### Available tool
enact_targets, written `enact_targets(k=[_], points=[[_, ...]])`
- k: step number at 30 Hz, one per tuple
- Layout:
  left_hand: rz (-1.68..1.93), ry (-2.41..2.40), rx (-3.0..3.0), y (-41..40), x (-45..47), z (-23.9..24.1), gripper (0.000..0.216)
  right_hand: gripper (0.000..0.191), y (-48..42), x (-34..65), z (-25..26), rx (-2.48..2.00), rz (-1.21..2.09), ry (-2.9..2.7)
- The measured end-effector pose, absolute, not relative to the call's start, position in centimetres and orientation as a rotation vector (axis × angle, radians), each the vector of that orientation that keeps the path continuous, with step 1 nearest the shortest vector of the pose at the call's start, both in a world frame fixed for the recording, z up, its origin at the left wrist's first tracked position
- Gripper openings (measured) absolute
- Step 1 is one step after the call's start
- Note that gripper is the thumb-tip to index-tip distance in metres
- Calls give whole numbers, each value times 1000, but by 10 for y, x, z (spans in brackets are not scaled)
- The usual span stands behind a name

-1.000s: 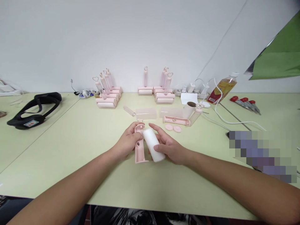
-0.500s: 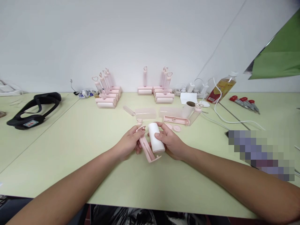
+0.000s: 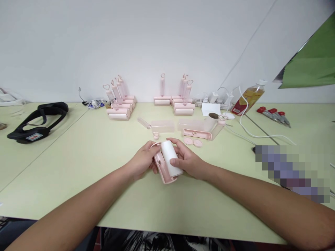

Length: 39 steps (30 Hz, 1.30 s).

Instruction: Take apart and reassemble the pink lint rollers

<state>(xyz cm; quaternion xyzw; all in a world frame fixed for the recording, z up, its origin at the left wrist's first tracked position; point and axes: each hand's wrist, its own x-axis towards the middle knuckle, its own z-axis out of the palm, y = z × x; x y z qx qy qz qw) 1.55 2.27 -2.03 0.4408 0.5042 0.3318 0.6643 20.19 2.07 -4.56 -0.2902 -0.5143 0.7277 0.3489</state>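
My left hand [image 3: 145,158] is closed on a pink lint roller holder [image 3: 161,166], a trough-shaped frame with a hole in its back and end caps. In my right hand [image 3: 190,158] is a white lint roll [image 3: 171,158], gripped with the thumb in front and fingers behind. The roll lies tilted along the holder's open side, its lower end close to the holder's bottom cap; whether it is seated I cannot tell. Beyond my hands lie a small pink heart-topped cap [image 3: 156,136], two pink discs [image 3: 197,143] and another pink holder [image 3: 196,134].
Finished-looking lint rollers [image 3: 118,114] stand back left, more [image 3: 184,109] at back centre. Clear covers [image 3: 162,126], a clear tube [image 3: 144,123] and a cardboard-cored roll [image 3: 210,122] lie mid-table. A bottle [image 3: 248,98], markers [image 3: 273,115] and white cable [image 3: 258,135] are right; a black headset [image 3: 38,122] left.
The white roll has moved left and slightly down, closer against the holder. The holder has turned so that its inside and hole face me more.
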Motion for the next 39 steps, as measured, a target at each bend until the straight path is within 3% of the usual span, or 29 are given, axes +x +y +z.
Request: enact_targets(k=[8, 12, 22, 27, 32, 39], points=[[818, 1165, 969, 21, 16, -13, 8, 82, 21, 199, -50, -818, 1807, -1175], [811, 1042, 940, 23, 13, -12, 23, 79, 24, 198, -50, -837, 1781, -1093], [799, 899, 900, 30, 6, -14, 21, 81, 25, 199, -49, -854, 1677, -1089], [810, 874, 874, 32, 4, -15, 17, 77, 25, 201, -51, -866, 1505, -1154], [832, 889, 842, 31, 5, -15, 17, 85, 19, 201, -51, -848, 1327, -1242], [864, 965, 863, 30, 8, -14, 25, 85, 15, 203, -55, -831, 1311, -1401]])
